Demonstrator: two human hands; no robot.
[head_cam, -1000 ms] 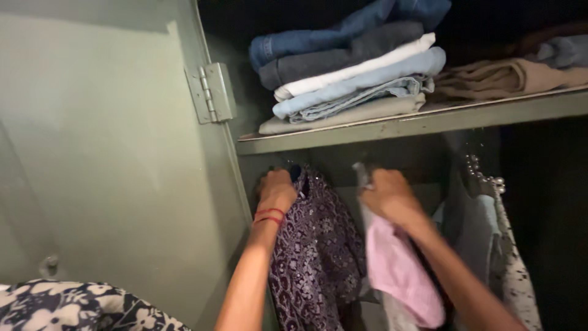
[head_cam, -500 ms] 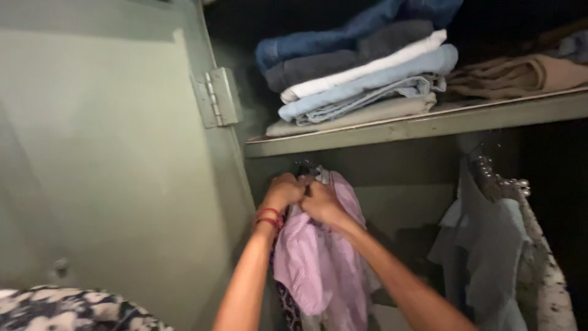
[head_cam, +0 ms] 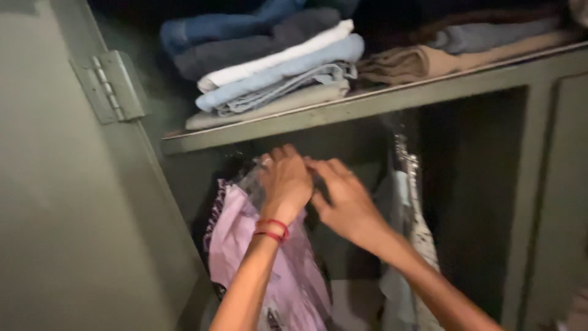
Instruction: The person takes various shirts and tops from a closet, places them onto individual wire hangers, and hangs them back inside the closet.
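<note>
The wardrobe (head_cam: 539,202) holds folded clothes (head_cam: 275,61) on the shelf (head_cam: 367,101) above the fingers. Left hand (head_cam: 285,181) and right hand (head_cam: 346,199) curl their fingers around the pink garment's (head_cam: 269,263) top.

Dim green metal wardrobe (head_cam: 539,202), open door (head_cam: 67,202) with hinge (head_cam: 110,86), shelf (head_cam: 367,101) above.

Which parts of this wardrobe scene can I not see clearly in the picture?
- Head view: top of the pink garment, covered by the left hand and right hand.
- Any hanger or rail: hidden behind the hands and the shelf.
- Hanging clothes on the right: dark and blurred.
- Folded stack: cut off by the top edge.
</note>
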